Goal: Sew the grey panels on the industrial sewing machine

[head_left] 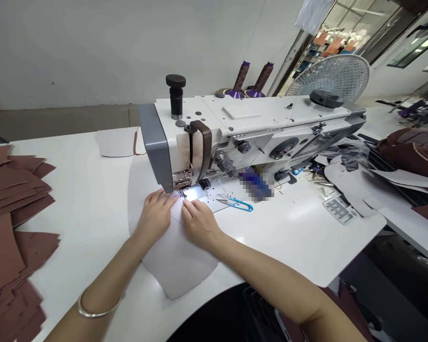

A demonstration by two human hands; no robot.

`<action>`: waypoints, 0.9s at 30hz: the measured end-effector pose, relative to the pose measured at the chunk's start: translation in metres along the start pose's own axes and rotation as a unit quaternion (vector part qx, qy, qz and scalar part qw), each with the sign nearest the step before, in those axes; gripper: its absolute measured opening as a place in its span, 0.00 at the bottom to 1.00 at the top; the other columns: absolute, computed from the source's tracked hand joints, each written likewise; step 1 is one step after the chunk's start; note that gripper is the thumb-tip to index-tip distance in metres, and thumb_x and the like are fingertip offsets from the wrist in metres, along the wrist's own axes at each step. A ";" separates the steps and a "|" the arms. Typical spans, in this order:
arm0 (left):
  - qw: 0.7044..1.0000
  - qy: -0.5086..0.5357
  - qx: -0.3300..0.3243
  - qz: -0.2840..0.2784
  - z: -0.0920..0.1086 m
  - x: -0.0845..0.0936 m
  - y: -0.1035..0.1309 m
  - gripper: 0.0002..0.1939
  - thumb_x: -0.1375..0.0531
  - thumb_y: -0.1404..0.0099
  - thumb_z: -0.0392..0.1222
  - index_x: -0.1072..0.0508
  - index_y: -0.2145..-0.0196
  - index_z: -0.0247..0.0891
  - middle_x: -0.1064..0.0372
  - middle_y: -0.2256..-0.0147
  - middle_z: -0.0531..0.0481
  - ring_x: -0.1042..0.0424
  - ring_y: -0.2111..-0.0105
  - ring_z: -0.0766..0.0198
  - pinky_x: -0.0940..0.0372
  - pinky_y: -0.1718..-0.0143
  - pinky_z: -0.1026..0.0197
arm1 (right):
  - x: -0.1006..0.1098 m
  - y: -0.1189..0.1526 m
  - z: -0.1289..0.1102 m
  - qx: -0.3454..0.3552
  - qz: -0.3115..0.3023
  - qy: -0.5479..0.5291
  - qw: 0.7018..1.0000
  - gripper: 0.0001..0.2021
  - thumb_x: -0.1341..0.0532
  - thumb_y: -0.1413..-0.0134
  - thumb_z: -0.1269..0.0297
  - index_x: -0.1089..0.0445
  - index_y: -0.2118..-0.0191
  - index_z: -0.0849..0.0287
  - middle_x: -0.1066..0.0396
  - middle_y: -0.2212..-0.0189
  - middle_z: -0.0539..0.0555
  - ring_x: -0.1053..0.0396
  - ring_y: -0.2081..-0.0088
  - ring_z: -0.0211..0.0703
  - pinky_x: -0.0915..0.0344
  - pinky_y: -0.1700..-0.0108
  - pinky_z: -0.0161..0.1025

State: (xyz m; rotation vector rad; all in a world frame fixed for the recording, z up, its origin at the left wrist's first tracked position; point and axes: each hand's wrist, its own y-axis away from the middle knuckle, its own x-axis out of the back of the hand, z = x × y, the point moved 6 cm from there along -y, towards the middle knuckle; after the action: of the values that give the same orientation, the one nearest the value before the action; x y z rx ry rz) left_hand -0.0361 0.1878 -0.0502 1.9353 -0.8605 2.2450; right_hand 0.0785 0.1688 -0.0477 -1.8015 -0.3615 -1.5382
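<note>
A pale grey-white panel [185, 266], leather or fabric with its light side up, lies under the needle area of a white sewing machine [249, 114]. My left hand [156, 213] holds the panel just left of the presser foot [182, 193], fingers bent together and thumb towards the foot. Close on the right, my right hand [199, 221] holds the same panel, its fingers curled together on the surface. The fingertips of both hands are very near the foot. Blue-handled thread snips [235, 203] lie on the machine bed, right of my right hand.
Stacks of brown cut pieces [7, 213] cover the table's left side. Another pale piece [116, 142] with a brown edge lies behind the panel. Thread cones [240, 78] and a fan [331, 78] stand behind the machine. Scraps [345, 180] and brown pieces [413, 152] lie at right.
</note>
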 end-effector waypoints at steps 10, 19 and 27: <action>0.998 -0.015 -0.049 0.035 0.005 0.004 -0.003 0.19 0.53 0.38 0.26 0.28 0.55 0.35 0.28 0.56 0.40 0.34 0.53 0.52 0.40 0.52 0.49 | 0.009 0.006 0.030 -0.256 -0.115 -0.060 0.958 0.06 0.45 0.40 0.64 0.33 0.64 0.59 0.31 0.67 0.54 0.36 0.67 0.42 0.48 0.70 0.36; 0.995 -0.009 -0.066 0.076 0.039 0.012 0.008 0.15 0.50 0.42 0.24 0.29 0.62 0.32 0.30 0.55 0.39 0.36 0.54 0.51 0.37 0.57 0.51 | 0.009 0.011 0.037 -0.279 -0.147 -0.134 0.940 0.06 0.45 0.42 0.66 0.32 0.68 0.57 0.29 0.69 0.51 0.35 0.68 0.40 0.50 0.70 0.35; 0.994 0.052 -0.078 0.060 0.041 0.019 0.005 0.21 0.52 0.39 0.24 0.32 0.52 0.37 0.31 0.63 0.44 0.36 0.62 0.57 0.39 0.64 0.56 | 0.003 0.011 0.010 -0.155 -0.052 0.033 0.986 0.07 0.48 0.42 0.73 0.37 0.69 0.59 0.35 0.74 0.54 0.41 0.71 0.43 0.53 0.71 0.38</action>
State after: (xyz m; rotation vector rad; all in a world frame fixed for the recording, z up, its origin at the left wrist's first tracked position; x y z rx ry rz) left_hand -0.0050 0.1595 -0.0325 1.7280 -1.1277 2.2412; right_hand 0.0936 0.1674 -0.0489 -1.9866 -0.1935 -1.8017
